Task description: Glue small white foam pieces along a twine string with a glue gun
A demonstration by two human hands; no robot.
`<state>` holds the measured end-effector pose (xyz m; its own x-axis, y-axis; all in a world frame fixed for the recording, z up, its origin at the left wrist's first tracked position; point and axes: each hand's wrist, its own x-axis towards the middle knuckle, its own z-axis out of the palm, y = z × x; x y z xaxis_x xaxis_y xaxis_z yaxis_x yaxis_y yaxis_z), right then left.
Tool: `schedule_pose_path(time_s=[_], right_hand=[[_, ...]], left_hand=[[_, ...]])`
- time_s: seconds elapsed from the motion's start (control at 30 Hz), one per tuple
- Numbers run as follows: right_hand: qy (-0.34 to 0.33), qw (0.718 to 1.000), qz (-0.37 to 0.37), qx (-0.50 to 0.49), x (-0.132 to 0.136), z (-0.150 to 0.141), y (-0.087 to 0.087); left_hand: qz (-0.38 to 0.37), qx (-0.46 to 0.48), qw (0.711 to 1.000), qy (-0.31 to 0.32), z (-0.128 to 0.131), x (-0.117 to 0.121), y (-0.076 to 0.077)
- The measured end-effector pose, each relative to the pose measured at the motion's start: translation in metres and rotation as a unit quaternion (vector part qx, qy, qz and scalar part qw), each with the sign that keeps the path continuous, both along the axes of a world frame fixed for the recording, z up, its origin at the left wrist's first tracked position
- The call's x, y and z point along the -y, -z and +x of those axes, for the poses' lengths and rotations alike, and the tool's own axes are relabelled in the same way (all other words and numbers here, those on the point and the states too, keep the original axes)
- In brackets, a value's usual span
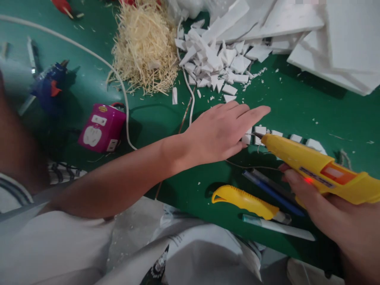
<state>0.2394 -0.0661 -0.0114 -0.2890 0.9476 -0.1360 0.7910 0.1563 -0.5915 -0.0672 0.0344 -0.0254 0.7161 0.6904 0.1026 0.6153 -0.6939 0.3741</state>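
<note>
My left hand (222,128) reaches across the green table, index finger stretched out. Its thumb and other fingers close on a small white foam piece (246,137), partly hidden by them. More small foam blocks (260,134) continue to the right in a row, with thin string (252,163) near them. In my right hand (335,215) is a yellow glue gun (308,162), its dark nozzle pointing left at the foam pieces beside my left fingertips. A red light glows near my right thumb.
Below lie a yellow utility knife (245,201), pens (273,192) and a teal-capped pen (279,228). Foam scraps (213,59), foam sheets (353,35) and wood shavings (145,43) are behind. A white cord (89,49) passes a pink outlet box (102,128) and blue glue gun (49,89). Another person's arm (20,142) is left.
</note>
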Motion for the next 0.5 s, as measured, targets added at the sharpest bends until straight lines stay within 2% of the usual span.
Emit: schedule_pose_path(time_s=[0.17,0.33,0.5], right_hand=[[-0.005,1.000,-0.005,0.004,0.000,-0.004,-0.002],[0.039,0.998,0.050,0.008,0.003,-0.017,-0.005],[0.015,0.996,0.083,-0.013,-0.001,-0.024,-0.006]], left_hand=[[0.002,-0.003,1.000,-0.004,-0.011,0.001,-0.004],[-0.011,-0.022,1.000,0.008,-0.022,-0.003,-0.002],[0.009,-0.045,0.999,0.017,-0.023,-0.006,-0.004]])
